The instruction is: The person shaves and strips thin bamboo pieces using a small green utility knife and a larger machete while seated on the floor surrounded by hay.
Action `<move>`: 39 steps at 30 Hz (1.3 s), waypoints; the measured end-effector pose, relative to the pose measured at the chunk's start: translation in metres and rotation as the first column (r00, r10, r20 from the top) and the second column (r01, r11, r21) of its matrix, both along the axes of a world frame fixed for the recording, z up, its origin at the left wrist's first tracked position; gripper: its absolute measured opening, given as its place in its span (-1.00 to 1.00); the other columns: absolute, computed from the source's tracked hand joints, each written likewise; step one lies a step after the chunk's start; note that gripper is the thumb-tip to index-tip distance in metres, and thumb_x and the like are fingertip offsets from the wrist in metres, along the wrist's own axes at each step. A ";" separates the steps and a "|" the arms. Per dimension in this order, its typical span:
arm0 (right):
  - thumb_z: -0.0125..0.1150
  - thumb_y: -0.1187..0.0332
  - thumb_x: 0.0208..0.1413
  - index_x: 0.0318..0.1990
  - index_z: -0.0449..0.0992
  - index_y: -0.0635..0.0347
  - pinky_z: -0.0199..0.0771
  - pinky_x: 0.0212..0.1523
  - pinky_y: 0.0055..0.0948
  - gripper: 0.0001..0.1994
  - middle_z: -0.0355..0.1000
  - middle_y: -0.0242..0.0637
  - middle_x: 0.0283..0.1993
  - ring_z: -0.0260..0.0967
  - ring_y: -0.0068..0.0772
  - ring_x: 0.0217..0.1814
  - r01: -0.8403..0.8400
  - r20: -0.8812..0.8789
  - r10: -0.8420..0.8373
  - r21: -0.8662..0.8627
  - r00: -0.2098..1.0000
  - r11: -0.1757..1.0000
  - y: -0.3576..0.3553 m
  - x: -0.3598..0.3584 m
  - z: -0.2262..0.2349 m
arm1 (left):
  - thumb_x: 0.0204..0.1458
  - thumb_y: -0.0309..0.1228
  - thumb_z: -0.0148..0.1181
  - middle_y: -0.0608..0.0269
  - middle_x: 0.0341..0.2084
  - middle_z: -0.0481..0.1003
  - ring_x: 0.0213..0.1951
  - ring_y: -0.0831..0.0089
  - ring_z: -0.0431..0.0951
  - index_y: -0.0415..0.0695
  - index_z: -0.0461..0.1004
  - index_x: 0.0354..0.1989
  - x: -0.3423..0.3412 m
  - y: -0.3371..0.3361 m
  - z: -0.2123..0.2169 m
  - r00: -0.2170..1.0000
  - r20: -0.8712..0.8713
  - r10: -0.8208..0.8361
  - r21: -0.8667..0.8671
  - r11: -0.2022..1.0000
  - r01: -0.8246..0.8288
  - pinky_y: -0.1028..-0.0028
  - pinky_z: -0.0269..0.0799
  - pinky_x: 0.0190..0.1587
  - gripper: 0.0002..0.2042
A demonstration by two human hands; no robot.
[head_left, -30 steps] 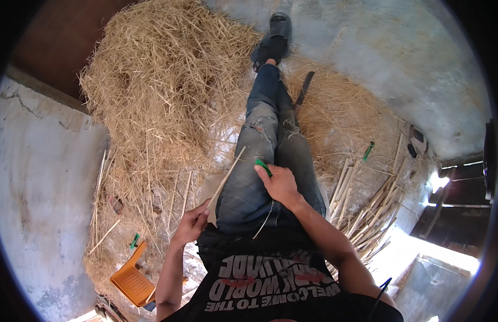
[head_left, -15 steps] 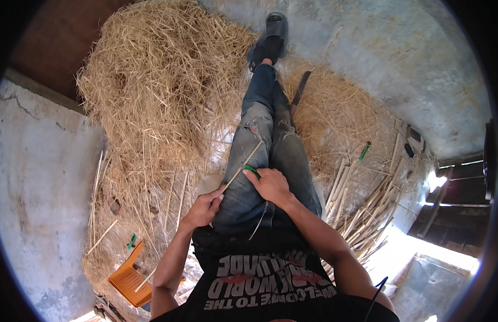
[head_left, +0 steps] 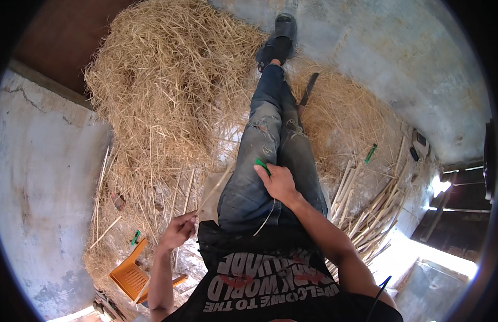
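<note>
My left hand [head_left: 179, 231] is out to the left of my thigh, its fingers closed on the lower end of a thin bamboo strip [head_left: 219, 185]. The strip slants up and right beside my leg, slightly blurred. Over my lap, my right hand [head_left: 279, 183] grips a small green utility knife [head_left: 262, 165], mostly hidden by the palm; its blade does not show. Below that wrist, a thin pale shaving [head_left: 265, 219] lies across my dark shirt and jeans [head_left: 243, 188].
A big straw heap [head_left: 168, 80] rises at the far left. A machete [head_left: 309, 91] lies right of my legs. Split bamboo sticks [head_left: 372, 214] and a green tool [head_left: 371, 153] lie at right. An orange plastic chair [head_left: 132, 276] and another green tool [head_left: 135, 237] are at lower left.
My left hand has drawn the bamboo strip down and left, away from the knife and off my lap. My right hand stays over my thighs with the knife. The whole view has shifted slightly.
</note>
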State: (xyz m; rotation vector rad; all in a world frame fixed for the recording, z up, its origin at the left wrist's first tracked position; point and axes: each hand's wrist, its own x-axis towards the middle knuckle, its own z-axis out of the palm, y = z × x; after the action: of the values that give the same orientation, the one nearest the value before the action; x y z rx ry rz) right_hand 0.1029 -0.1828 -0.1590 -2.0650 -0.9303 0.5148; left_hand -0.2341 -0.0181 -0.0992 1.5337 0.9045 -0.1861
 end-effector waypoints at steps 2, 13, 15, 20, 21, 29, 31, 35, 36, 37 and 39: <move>0.13 -0.14 0.28 -0.47 0.58 0.26 0.52 -0.28 0.08 -0.42 0.49 0.13 -0.49 0.52 0.25 -0.34 -0.029 0.019 0.029 -0.013 0.999 1.000 -0.001 -0.002 0.001 | 0.42 -0.41 -0.05 0.41 -0.63 0.32 -0.57 0.64 0.32 -0.15 0.43 0.32 0.025 -0.006 -0.019 0.994 0.081 -0.070 0.082 0.995 0.063 0.54 0.32 -0.45 -0.65; 0.05 -0.22 0.28 -0.43 0.63 0.27 0.56 -0.16 0.07 -0.36 0.55 0.12 -0.40 0.54 0.26 -0.26 -0.089 0.019 0.096 -0.234 0.995 0.968 0.002 0.000 -0.001 | 0.38 -0.49 -0.05 0.43 -0.60 0.29 -0.53 0.64 0.29 -0.08 0.36 0.38 0.113 0.002 -0.034 0.939 0.179 -0.292 0.138 0.953 0.270 0.54 0.34 -0.41 -0.59; 0.05 -0.23 0.28 -0.43 0.63 0.27 0.57 -0.16 0.06 -0.36 0.56 0.11 -0.38 0.55 0.25 -0.25 -0.100 0.036 0.113 -0.250 0.993 0.963 0.006 -0.003 0.000 | 0.38 -0.49 -0.04 0.44 -0.60 0.28 -0.53 0.66 0.25 -0.07 0.37 0.38 0.107 0.000 -0.029 0.943 0.189 -0.275 0.127 0.959 0.254 0.55 0.30 -0.41 -0.59; 0.04 -0.24 0.28 -0.41 0.63 0.26 0.58 -0.15 0.05 -0.35 0.58 0.09 -0.36 0.56 0.23 -0.23 -0.118 0.073 0.140 -0.244 0.987 0.962 0.007 -0.010 0.005 | 0.35 -0.53 0.01 0.48 -0.59 0.27 -0.53 0.68 0.20 -0.05 0.39 0.36 0.086 -0.002 -0.022 0.961 0.156 -0.228 0.125 0.970 0.209 0.58 0.21 -0.45 -0.59; 0.04 -0.24 0.28 -0.41 0.63 0.26 0.58 -0.15 0.05 -0.36 0.58 0.10 -0.36 0.56 0.23 -0.23 -0.117 0.078 0.139 -0.241 0.987 0.964 0.006 -0.012 0.006 | 0.35 -0.54 0.02 0.49 -0.60 0.27 -0.53 0.69 0.20 -0.05 0.40 0.35 0.080 -0.001 -0.015 0.965 0.129 -0.229 0.115 0.970 0.214 0.58 0.20 -0.45 -0.59; 0.10 -0.14 0.31 -0.44 0.57 0.27 0.53 -0.31 0.05 -0.42 0.49 0.13 -0.49 0.51 0.27 -0.38 0.058 0.016 -0.057 -0.057 0.998 0.997 0.002 -0.006 -0.011 | 0.32 -0.56 0.07 0.55 -0.62 0.27 -0.58 0.74 0.18 -0.17 0.46 0.29 -0.043 0.016 0.033 0.993 0.114 -0.005 0.038 0.999 0.001 0.61 0.13 -0.53 -0.63; 0.11 -0.12 0.31 -0.45 0.56 0.28 0.51 -0.36 0.03 -0.44 0.46 0.14 -0.52 0.49 0.26 -0.41 0.047 -0.041 -0.046 0.028 0.998 0.999 0.001 -0.004 0.001 | 0.32 -0.55 0.08 0.57 -0.61 0.27 -0.59 0.76 0.17 -0.19 0.46 0.28 -0.033 0.009 0.034 0.992 0.120 0.049 0.096 0.994 -0.061 0.62 0.12 -0.53 -0.63; 0.14 -0.09 0.31 -0.51 0.53 0.28 0.48 -0.38 0.01 -0.44 0.44 0.13 -0.53 0.48 0.25 -0.42 0.005 -0.039 -0.004 0.033 0.999 0.999 -0.004 -0.006 -0.002 | 0.32 -0.50 0.11 0.44 -0.63 0.31 -0.59 0.76 0.23 -0.17 0.44 0.30 0.013 -0.001 -0.012 0.987 0.105 -0.118 0.286 0.955 0.083 0.57 0.20 -0.55 -0.62; 0.13 -0.10 0.31 -0.51 0.54 0.28 0.49 -0.37 0.01 -0.43 0.45 0.13 -0.52 0.48 0.25 -0.42 -0.021 -0.037 0.021 0.010 0.999 1.000 -0.004 -0.005 0.000 | 0.31 -0.49 0.12 0.39 -0.63 0.32 -0.58 0.74 0.25 -0.18 0.44 0.30 0.027 -0.001 -0.020 0.985 0.100 -0.143 0.289 0.951 0.109 0.56 0.23 -0.53 -0.62; 0.12 -0.11 0.31 -0.52 0.55 0.29 0.50 -0.36 0.02 -0.42 0.46 0.13 -0.52 0.49 0.25 -0.41 -0.045 -0.034 0.044 -0.014 0.998 0.999 -0.004 -0.005 0.003 | 0.31 -0.49 0.12 0.35 -0.62 0.32 -0.57 0.72 0.27 -0.18 0.44 0.30 0.042 -0.001 -0.028 0.981 0.097 -0.171 0.292 0.947 0.136 0.54 0.26 -0.51 -0.62; 0.10 -0.13 0.30 -0.51 0.57 0.29 0.52 -0.33 0.03 -0.40 0.48 0.13 -0.51 0.50 0.25 -0.39 -0.075 -0.018 0.074 -0.053 0.997 0.996 -0.003 -0.005 0.005 | 0.30 -0.49 0.14 0.27 -0.61 0.34 -0.54 0.68 0.31 -0.18 0.43 0.29 0.072 -0.003 -0.035 0.961 0.147 -0.233 0.320 0.931 0.176 0.52 0.32 -0.46 -0.62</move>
State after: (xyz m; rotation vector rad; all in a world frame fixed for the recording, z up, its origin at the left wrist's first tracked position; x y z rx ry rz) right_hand 0.0983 -0.1862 -0.1536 -2.0776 -0.9966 0.6008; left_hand -0.1618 -0.0214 -0.1340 1.9017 0.6446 -0.0540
